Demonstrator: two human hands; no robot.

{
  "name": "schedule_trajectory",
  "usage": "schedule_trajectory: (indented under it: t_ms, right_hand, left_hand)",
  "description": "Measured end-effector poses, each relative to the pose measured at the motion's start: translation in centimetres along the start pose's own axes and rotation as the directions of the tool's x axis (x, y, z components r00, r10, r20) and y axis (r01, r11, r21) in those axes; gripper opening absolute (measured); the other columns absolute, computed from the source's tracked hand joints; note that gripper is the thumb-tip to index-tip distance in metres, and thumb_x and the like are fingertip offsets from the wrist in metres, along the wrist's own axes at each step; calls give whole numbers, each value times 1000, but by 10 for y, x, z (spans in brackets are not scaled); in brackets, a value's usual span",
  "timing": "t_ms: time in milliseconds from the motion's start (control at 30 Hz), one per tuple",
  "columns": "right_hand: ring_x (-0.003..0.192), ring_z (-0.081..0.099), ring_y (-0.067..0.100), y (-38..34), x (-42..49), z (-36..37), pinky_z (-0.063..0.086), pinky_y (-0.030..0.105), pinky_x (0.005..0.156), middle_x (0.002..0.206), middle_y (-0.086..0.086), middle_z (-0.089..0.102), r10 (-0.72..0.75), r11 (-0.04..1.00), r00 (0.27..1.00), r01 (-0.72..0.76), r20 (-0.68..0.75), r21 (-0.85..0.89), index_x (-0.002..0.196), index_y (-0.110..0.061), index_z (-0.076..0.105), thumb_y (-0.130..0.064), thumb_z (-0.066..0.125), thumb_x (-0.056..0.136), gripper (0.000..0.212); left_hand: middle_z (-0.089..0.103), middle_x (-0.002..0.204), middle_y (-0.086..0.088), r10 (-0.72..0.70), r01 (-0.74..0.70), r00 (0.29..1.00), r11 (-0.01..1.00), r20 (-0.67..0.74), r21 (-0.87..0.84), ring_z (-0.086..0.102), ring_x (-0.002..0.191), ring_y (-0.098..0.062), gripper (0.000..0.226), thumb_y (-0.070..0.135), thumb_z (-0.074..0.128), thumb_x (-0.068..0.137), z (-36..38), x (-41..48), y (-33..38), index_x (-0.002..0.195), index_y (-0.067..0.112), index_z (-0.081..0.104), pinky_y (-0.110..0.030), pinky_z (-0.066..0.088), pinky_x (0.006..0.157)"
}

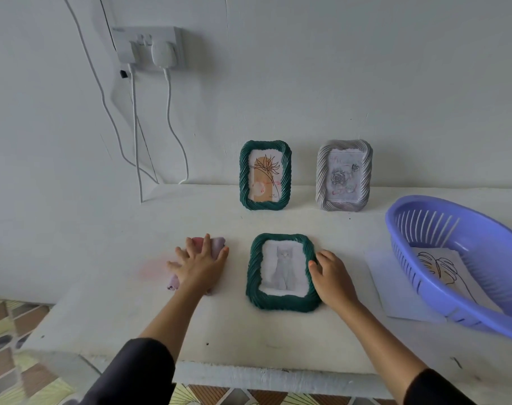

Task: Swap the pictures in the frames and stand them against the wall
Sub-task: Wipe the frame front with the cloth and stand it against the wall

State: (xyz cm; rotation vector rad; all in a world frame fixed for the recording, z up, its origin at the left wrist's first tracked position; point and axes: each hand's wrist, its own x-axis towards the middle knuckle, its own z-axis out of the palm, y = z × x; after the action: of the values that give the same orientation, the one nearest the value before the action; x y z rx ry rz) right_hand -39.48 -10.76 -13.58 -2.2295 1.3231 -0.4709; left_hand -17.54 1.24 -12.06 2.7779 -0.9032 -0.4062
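Left hand (pixel 197 263) lies flat, fingers spread, pressing a pink-purple cloth (pixel 203 247) left of the flat green frame (pixel 282 273) — cat picture facing up. Right hand (pixel 332 276), loosely open, touches that frame's right edge. Beyond it, a second green frame (pixel 265 175) and a grey frame (pixel 344 175) stand against the wall (pixel 307 83).

White table (pixel 108 249) set against a white wall (pixel 336 68), bearing a folded pink-and-purple cloth (pixel 216 242) at left of centre and a purple slotted plastic basket (pixel 482 290) at the right edge. White double wall socket (pixel 149 46) at upper left, two white plugs inserted, their white cables (pixel 169 112) hanging to the tabletop. Patterned floor tiles (pixel 12 325) in brown, grey and pale yellow below the table, lower left.
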Motion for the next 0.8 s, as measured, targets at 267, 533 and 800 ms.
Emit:
schedule_trajectory:
  t_ms: [267,533,800]
  right_hand:
    - [110,46,27,-16,-9,-7,41,34,87,118,9,50,51,963,998,-60,-41,-264,97,-6,61,-45,48,88,42]
    - [70,52,27,-22,2,-1,33,23,50,82,12,54,213,969,976,-205,-47,137,56,-9,46,-21,65,80,33]
    - [82,60,26,-55,25,-7,49,35,72,89,14,64,182,549,939,-344,293,762,97,-9,57,-4,65,81,18]
  left_hand:
    - [14,155,-9,173,-195,945,979,-279,-51,4,146,-28,54,48,25,97,2,-29,32,143,21,33,-51,-7,117]
    - [56,113,-16,35,-28,999,935,14,-354,49,110,-33,32,26,44,93,17,-41,64,100,3,64,-41,41,95]
    - [65,103,-18,117,144,976,285,183,-948,63,80,-25,28,-1,58,85,-33,-19,35,112,3,55,-31,55,64]
